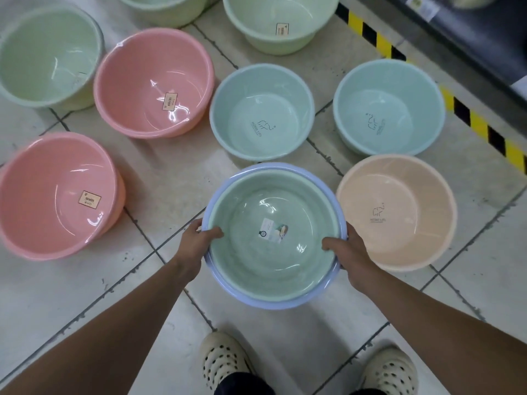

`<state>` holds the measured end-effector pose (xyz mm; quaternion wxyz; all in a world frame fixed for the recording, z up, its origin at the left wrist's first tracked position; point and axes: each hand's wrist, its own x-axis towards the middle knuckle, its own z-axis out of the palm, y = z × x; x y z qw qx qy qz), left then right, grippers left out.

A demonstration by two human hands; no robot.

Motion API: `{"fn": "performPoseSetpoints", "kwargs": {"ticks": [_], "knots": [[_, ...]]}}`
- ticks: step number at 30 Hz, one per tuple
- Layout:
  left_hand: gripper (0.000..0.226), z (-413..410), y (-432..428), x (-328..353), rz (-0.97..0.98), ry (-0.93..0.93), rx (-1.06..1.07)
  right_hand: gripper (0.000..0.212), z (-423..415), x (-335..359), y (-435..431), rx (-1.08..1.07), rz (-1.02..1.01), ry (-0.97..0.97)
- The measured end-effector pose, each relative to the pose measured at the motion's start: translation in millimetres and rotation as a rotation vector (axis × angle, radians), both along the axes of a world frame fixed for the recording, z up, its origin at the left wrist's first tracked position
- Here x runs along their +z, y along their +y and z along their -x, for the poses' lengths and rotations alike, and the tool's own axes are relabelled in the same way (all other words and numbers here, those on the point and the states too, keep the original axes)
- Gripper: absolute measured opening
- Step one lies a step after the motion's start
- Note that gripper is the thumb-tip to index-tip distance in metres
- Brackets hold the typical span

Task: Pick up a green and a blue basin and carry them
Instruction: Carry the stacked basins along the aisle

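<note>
A green basin (256, 260) with a small label on its bottom is nested inside a blue basin (285, 305), of which only the rim shows around it. I hold the stack in front of me, above the tiled floor. My left hand (196, 243) grips the left rims, thumb inside the green basin. My right hand (349, 256) grips the right rims the same way.
Several basins stand on the floor: two pink (154, 81) (57, 195) at left, pale teal ones (262, 112) (389, 106) ahead, a peach one (396, 212) at right, light green ones (48, 55) (281, 21) at the back. Yellow-black tape (479, 124) edges a dark shelf base at right. My shoes (225, 360) are below.
</note>
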<state>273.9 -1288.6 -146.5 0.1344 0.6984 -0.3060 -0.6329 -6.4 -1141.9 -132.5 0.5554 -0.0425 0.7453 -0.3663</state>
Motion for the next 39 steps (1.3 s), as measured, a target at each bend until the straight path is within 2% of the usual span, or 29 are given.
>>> {"fn": "performPoseSetpoints", "kwargs": {"ticks": [11,18,22,25,28,30,34,39], "knots": [[0.060,100.5,-8.5,94.1,0.121,0.093,-0.046,0.031,77.6,87.9,11.3,-0.173,0.162,0.104],[0.055,178.2,7.9,109.6,0.204,0.135,-0.094,0.034,142.2,104.3,38.4,-0.282,0.206,0.190],[0.065,220.1,24.4,95.4,0.200,0.139,-0.142,0.040,170.3,94.2,66.7,-0.315,0.238,0.254],[0.054,246.5,37.5,75.5,0.182,0.128,-0.143,0.046,186.7,75.7,90.7,-0.300,0.240,0.269],[0.035,268.3,47.2,50.1,0.176,0.108,-0.173,0.036,204.1,52.2,107.4,-0.297,0.233,0.289],[0.031,279.9,49.5,32.6,0.181,0.099,-0.206,0.032,213.7,36.1,114.2,-0.307,0.226,0.291],[0.032,298.4,53.6,0.8,0.177,0.100,-0.278,0.033,226.6,-0.3,125.6,-0.331,0.183,0.289],[0.043,306.8,55.6,-32.4,0.170,0.070,-0.356,0.048,230.5,-40.2,132.3,-0.353,0.121,0.298]]}}
